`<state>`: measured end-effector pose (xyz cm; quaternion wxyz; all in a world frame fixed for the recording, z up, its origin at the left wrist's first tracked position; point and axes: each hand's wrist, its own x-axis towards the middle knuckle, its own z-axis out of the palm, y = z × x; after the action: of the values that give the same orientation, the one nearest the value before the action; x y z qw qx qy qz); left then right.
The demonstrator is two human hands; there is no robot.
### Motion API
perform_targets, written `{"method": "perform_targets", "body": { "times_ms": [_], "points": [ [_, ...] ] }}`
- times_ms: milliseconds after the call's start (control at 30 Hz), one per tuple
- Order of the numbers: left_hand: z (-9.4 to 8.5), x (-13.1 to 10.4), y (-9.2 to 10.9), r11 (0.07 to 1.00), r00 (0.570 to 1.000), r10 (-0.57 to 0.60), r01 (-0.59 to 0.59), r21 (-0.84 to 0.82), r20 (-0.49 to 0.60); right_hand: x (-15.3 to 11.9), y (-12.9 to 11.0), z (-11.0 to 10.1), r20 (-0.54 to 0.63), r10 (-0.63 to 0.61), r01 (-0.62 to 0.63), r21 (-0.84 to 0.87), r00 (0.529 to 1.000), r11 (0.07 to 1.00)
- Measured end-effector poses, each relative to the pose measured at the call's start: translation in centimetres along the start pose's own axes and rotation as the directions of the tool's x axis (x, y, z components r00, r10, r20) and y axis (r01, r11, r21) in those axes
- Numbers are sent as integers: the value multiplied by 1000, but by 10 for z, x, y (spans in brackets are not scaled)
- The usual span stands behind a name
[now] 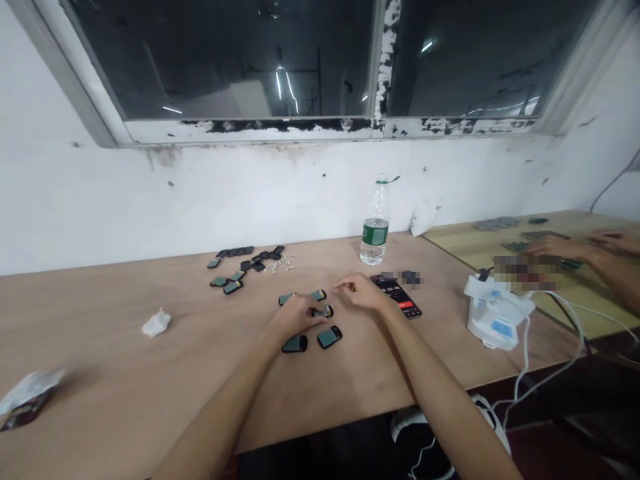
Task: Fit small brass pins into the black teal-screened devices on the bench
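Several small dark devices with grey-green faces lie on the wooden table (200, 373). My left hand (296, 316) is closed on one small device (327, 311) in the middle of the group. Other devices lie around it: one (318, 295) just beyond, one (330, 337) nearer on the right and one (295, 344) below my wrist. To the right, my right hand (363, 291) hovers close by with its fingertips pinched together, and whatever is between them is too small to make out. Small white pieces (280, 265) are scattered beside dark parts (257, 261) farther back.
A phone (397, 297) showing a timer lies right of my right hand. Behind stands a water bottle (375, 230). White device with cables (495, 313) sits at the right, near another person's hands (565, 248). Crumpled tissue (157, 323) and a wrapper (30, 400) lie left.
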<state>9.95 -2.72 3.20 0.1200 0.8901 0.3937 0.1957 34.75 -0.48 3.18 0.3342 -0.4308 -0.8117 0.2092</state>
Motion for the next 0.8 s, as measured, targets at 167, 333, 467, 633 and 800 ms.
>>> {"method": "perform_targets", "body": {
  "times_ms": [167, 333, 467, 633, 800],
  "points": [
    [-22, -13, -13, 990, 988, 107, -116, -80, -107, -3, 24, -8, -75, 17, -28, -138, 997, 990],
    [-51, -40, -30, 996, 995, 32, -41, -83, -100, -2, 37, -2, -29, 104, -108, -252, 994, 962],
    [-56, -52, -38, 998, 999, 19, -21, -62, -42, -2, 36, 0, -27, 149, -150, -305, 989, 940],
    [-51, -52, -43, 999, 1000, -3, 3, -32, -12, -5, 29, 0, -17, 158, -156, -308, 987, 938],
    [-52, -55, -46, 1000, 999, -23, 24, -20, 44, -4, 19, 0, -8, 55, -55, -279, 998, 959]
  ]
}}
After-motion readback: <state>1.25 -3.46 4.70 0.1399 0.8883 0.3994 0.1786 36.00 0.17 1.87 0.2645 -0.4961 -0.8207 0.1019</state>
